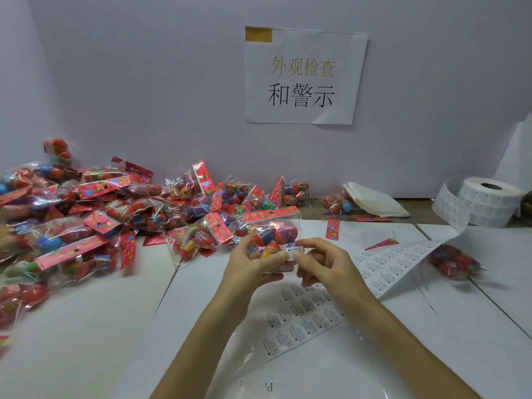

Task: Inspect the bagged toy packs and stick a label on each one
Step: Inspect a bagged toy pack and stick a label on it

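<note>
Both forearms reach in from below and meet over the counter [86,326]. The left grip [253,264] curls round a pack [275,226], holding it clear of the counter. The right grip [324,263] pinches a label [294,252] between thumb and forefinger, against the pack's lower part.

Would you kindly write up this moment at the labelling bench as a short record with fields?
Held pack: toy pack gripped in left hand
Label: small white label pinched by right hand against the pack
Supply: label roll far right, label strip trailing across the table
Waiting: pile of packs on the left
Apart: lone pack on the right
</note>
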Demonstrator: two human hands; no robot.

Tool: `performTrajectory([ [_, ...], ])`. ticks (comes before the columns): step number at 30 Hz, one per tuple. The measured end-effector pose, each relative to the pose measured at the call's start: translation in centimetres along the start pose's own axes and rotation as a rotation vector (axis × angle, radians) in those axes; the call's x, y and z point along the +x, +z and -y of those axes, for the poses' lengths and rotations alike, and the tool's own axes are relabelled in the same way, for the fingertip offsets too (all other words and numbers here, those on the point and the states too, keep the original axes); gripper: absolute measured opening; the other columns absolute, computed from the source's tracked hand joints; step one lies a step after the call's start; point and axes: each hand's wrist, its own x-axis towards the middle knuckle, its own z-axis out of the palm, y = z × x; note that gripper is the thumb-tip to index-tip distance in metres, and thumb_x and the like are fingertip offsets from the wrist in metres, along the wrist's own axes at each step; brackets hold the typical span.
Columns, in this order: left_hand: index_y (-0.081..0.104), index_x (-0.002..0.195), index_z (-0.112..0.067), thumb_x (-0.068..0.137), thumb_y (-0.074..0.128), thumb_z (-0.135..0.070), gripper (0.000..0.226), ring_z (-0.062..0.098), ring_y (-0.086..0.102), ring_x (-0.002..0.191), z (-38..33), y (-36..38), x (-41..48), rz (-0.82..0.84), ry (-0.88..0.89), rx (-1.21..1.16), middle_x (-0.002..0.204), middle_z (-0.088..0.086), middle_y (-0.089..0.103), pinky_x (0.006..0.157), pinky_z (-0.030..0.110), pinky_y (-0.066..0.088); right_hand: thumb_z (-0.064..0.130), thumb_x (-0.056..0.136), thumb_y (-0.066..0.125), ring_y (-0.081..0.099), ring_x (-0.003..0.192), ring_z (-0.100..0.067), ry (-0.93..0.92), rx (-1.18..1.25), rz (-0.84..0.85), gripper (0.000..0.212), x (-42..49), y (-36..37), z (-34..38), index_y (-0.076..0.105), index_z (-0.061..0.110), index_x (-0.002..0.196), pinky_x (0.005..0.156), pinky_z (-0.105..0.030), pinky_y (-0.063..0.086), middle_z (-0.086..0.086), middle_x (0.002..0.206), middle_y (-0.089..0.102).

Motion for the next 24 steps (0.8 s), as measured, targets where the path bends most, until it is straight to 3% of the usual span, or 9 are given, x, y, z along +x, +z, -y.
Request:
performTrajectory([
  [2,0.051,0.109,-0.041,0.084,0.082,-0.019,0.045,0.024,0.077,0.089,0.04,0.04,-0.12,-0.003,0.014,0.013,0.097,0.006,0.079,0.071,0.028,0.061,0.029,0.093,0.069,0.07,0.066,-0.018,-0.013,-0.03,0.006,0.023,-0.06,0.12,0.0,0.066,0.027,0.116,0.067,-0.028,0.06,-0.005,0.073,0.073],
  [5,0.058,0.12,-0.026,0.082,0.083,-0.025,0.045,0.023,0.077,0.09,0.13,0.16,-0.27,-0.001,0.032,0.079,0.099,0.006,0.078,0.079,0.033,0.061,0.039,0.085,0.07,0.071,0.067,-0.019,-0.031,-0.064,0.024,0.029,-0.14,0.36,-0.06,0.065,0.032,0.112,0.067,-0.027,0.06,-0.003,0.074,0.073],
  [9,0.061,0.12,-0.02,0.08,0.084,-0.025,0.046,0.023,0.077,0.085,-0.09,0.14,-0.38,-0.044,0.038,0.088,0.096,0.004,0.079,0.077,0.032,0.06,0.023,0.093,0.07,0.071,0.068,-0.021,-0.063,-0.088,0.04,0.022,-0.04,0.29,-0.33,0.064,0.033,0.112,0.067,-0.027,0.06,-0.003,0.073,0.073],
  [18,0.061,0.125,-0.017,0.081,0.082,-0.022,0.049,0.022,0.077,0.085,-0.43,0.05,-0.42,-0.062,-0.004,0.05,0.101,0.009,0.078,0.075,0.032,0.056,0.012,0.097,0.065,0.069,0.07,-0.025,-0.059,-0.049,0.095,0.026,-0.1,-0.01,-0.3,0.063,0.021,0.121,0.069,-0.028,0.058,-0.006,0.077,0.073],
  [20,0.06,0.127,-0.017,0.08,0.083,-0.025,0.053,0.022,0.077,0.086,-0.48,0.06,-0.33,-0.065,-0.004,0.064,0.106,0.01,0.076,0.078,0.033,0.056,0.017,0.097,0.066,0.069,0.07,-0.023,-0.042,-0.044,0.096,0.025,-0.11,0.08,-0.17,0.063,0.025,0.12,0.068,-0.03,0.059,-0.006,0.078,0.074],
  [24,0.06,0.122,-0.023,0.08,0.084,-0.029,0.049,0.023,0.076,0.09,-0.27,0.2,-0.37,-0.052,0.044,0.166,0.108,0.006,0.075,0.077,0.033,0.059,0.048,0.085,0.067,0.071,0.069,-0.023,-0.026,-0.071,0.036,0.027,-0.2,0.21,0.05,0.068,0.035,0.109,0.067,-0.037,0.06,-0.001,0.082,0.075],
])
